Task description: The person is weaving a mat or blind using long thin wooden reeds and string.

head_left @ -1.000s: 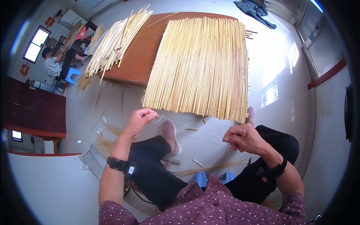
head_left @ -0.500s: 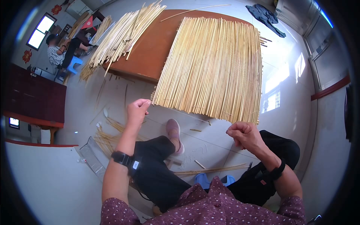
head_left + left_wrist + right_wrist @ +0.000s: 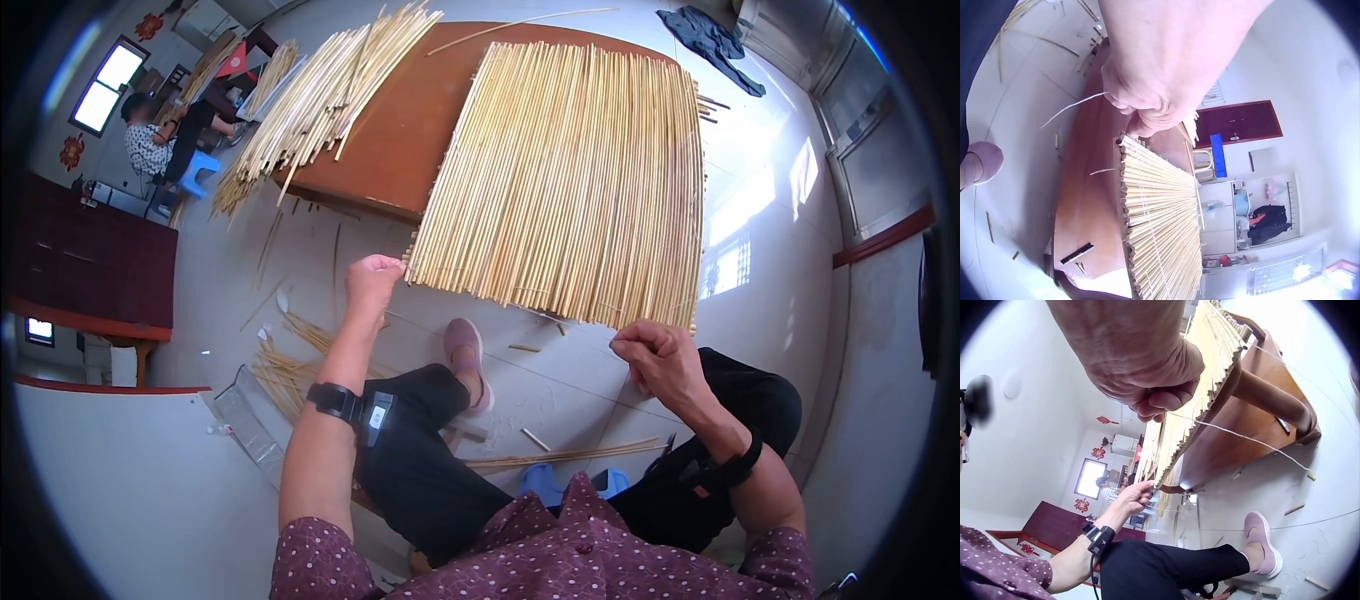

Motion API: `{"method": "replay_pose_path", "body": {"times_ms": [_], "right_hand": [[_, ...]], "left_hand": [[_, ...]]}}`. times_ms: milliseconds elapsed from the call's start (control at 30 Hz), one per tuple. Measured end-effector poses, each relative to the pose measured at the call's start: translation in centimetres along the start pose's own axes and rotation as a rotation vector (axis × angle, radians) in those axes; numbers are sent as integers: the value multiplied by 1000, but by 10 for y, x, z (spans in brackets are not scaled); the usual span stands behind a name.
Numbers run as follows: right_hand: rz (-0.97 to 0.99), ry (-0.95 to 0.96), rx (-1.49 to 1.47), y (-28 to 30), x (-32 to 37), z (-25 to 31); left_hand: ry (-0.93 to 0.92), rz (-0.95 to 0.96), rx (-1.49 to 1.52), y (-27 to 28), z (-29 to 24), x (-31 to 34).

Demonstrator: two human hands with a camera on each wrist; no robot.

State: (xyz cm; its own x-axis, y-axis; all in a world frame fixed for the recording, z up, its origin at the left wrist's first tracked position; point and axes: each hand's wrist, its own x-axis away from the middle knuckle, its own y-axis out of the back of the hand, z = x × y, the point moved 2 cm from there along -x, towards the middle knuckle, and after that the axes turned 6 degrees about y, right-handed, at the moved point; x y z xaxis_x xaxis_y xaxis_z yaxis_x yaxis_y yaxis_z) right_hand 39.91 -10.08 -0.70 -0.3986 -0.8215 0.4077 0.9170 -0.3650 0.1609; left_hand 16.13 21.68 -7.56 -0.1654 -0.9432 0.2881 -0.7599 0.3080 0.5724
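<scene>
A mat of thin straw-coloured sticks [image 3: 560,180], bound side by side with white string, lies on a brown wooden table [image 3: 385,130] and overhangs its near edge. At the mat's near left corner is my left hand [image 3: 370,285], its fingertips right at the end sticks. It pinches a white string [image 3: 1072,106] whose loose end trails from the fingers. My right hand [image 3: 660,362] is by the near right corner, fingers curled in. From that fist another white string [image 3: 1235,432] runs down past the mat's edge. The pinching fingertips are partly hidden in the right wrist view.
A pile of loose sticks [image 3: 320,100] lies left of the mat, jutting past the table. Stick offcuts and strips [image 3: 285,365] are scattered on the floor. A blue stool [image 3: 540,482] is under me. Another person [image 3: 150,140] sits at the far left.
My left hand has moved up to the mat's near left corner. The right hand has come closer to the near right corner. The head view has shifted slightly.
</scene>
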Motion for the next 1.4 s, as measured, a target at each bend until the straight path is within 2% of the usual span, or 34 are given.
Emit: {"method": "replay_pose_path", "body": {"times_ms": [367, 700, 800, 867, 933, 1033, 1167, 1400], "right_hand": [[-76, 66, 6, 8, -1, -11], [-152, 4, -55, 25, 4, -15], [-215, 26, -18, 37, 5, -18], [-267, 35, 181, 51, 10, -15], [-322, 162, 316, 69, 12, -25], [-426, 236, 354, 88, 21, -34], [-461, 96, 241, 99, 27, -48], [-429, 87, 231, 98, 17, -74]], "left_hand": [[34, 81, 53, 3, -2, 1], [29, 107, 38, 2, -3, 1], [-46, 70, -51, 5, 8, -10], [-97, 126, -28, 5, 23, -24], [-107, 115, -69, 6, 25, -28], [-93, 110, -100, 7, 13, -19], [-95, 147, -91, 6, 9, -17], [-92, 159, -110, 4, 0, -8]]}}
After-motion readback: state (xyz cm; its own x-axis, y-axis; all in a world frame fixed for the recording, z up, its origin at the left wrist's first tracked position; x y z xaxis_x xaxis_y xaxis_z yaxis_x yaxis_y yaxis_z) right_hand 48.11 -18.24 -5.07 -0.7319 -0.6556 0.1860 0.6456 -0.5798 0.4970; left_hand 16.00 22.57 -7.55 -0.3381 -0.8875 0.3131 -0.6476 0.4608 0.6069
